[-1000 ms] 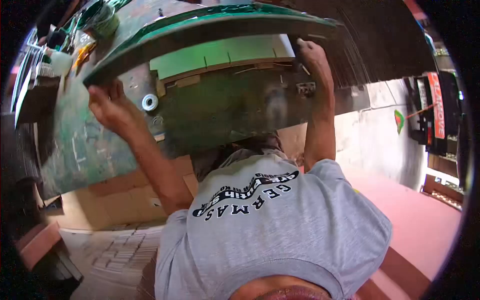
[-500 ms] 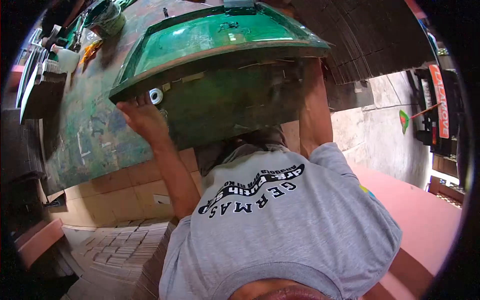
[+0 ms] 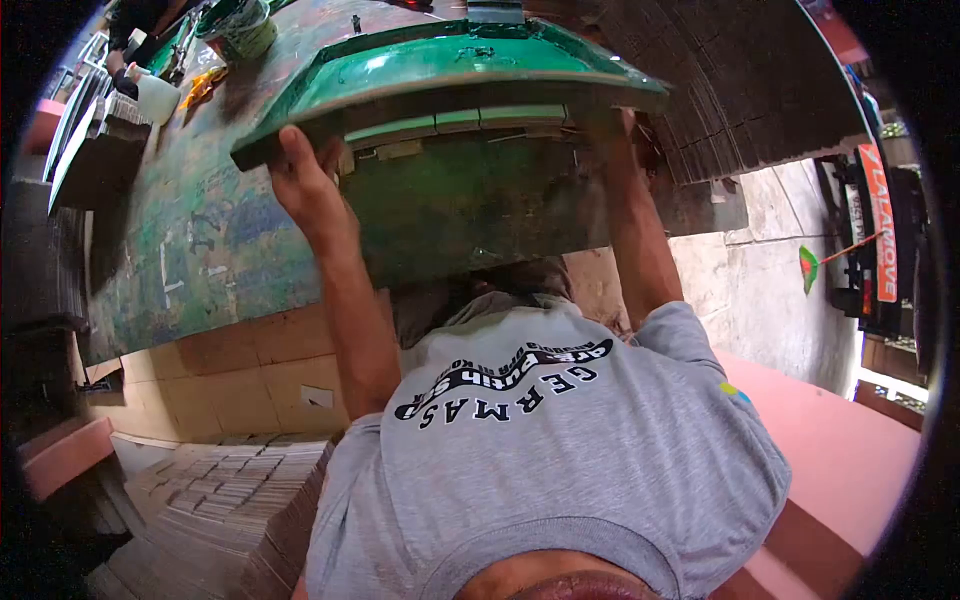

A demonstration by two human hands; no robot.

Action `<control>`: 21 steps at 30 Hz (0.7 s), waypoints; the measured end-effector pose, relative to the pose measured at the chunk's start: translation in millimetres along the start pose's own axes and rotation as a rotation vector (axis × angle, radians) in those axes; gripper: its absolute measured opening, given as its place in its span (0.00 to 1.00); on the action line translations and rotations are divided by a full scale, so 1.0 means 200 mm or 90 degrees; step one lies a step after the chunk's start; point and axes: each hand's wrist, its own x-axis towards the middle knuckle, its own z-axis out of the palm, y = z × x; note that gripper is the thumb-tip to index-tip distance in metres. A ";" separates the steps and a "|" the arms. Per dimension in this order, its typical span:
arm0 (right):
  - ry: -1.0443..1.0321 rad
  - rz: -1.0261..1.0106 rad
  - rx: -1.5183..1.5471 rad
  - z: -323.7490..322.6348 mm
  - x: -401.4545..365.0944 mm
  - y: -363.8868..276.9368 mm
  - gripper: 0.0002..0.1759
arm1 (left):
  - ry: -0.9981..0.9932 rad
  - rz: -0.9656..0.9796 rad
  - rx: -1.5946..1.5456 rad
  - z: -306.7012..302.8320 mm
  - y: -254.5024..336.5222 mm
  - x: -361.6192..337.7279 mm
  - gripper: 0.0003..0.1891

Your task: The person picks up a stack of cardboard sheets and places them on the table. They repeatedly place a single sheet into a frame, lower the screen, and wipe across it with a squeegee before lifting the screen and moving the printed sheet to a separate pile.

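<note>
A wooden screen-printing frame (image 3: 400, 106) with a green, wet-looking face (image 3: 420, 66) is tilted, its near edge raised off the table. My left hand (image 3: 308, 185) grips its near left corner, thumb up against the front edge and fingers beneath. At the near right corner, my right hand (image 3: 622, 135) reaches under the edge; the frame's shadow and rim hide most of its fingers, so its grip cannot be made out. In the gap below the frame, a pale green strip with dark dividing lines (image 3: 460, 118) shows.
The paint-stained table (image 3: 200, 250) extends left. A bucket (image 3: 240, 35), a white container (image 3: 157, 98) and an orange cloth (image 3: 203, 85) stand at the far left, near another person's arm (image 3: 125, 75). Dark stacked sheets (image 3: 740, 90) rise on the right; more stacks (image 3: 220, 500) sit lower left.
The frame's near edge has risen, showing more of the gap beneath. My left hand has moved up and right with its thumb on the edge. A white tape roll beside it is hidden now.
</note>
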 end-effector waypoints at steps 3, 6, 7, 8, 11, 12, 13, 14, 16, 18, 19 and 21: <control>-0.084 -0.212 -0.062 -0.04 0.05 -0.30 0.25 | -0.031 -0.016 0.038 0.02 0.07 0.07 0.26; 0.102 -0.243 0.122 -0.04 0.01 -0.58 0.25 | -0.024 -0.019 0.058 0.05 0.07 0.13 0.26; 0.148 -0.286 0.114 0.00 0.02 -0.60 0.25 | -0.018 -0.016 0.061 0.04 0.07 0.15 0.26; 0.196 -0.330 0.106 0.02 0.03 -0.61 0.25 | -0.038 -0.026 0.095 0.04 0.08 0.17 0.28; 0.163 -0.328 0.077 0.09 0.02 -0.61 0.24 | -0.064 -0.017 0.135 0.03 0.10 0.19 0.30; 0.162 -0.329 0.079 0.13 0.02 -0.61 0.24 | -0.068 -0.023 0.132 0.04 0.10 0.19 0.31; 0.190 -0.349 0.093 0.16 0.03 -0.60 0.23 | -0.073 -0.029 0.129 0.04 0.10 0.20 0.31; 0.220 -0.366 0.106 0.19 0.05 -0.59 0.23 | -0.073 -0.030 0.130 0.04 0.10 0.20 0.31; 0.244 -0.378 0.099 0.28 0.08 -0.57 0.22 | -0.073 -0.036 0.141 0.04 0.12 0.19 0.32; 0.268 -0.390 0.091 0.33 0.08 -0.55 0.22 | -0.072 -0.035 0.143 0.04 0.11 0.19 0.32; 0.288 -0.396 0.082 0.29 0.05 -0.56 0.22 | -0.071 -0.033 0.146 0.04 0.11 0.19 0.32; 0.309 -0.403 0.074 0.18 0.02 -0.59 0.22 | -0.069 -0.035 0.148 0.04 0.11 0.20 0.31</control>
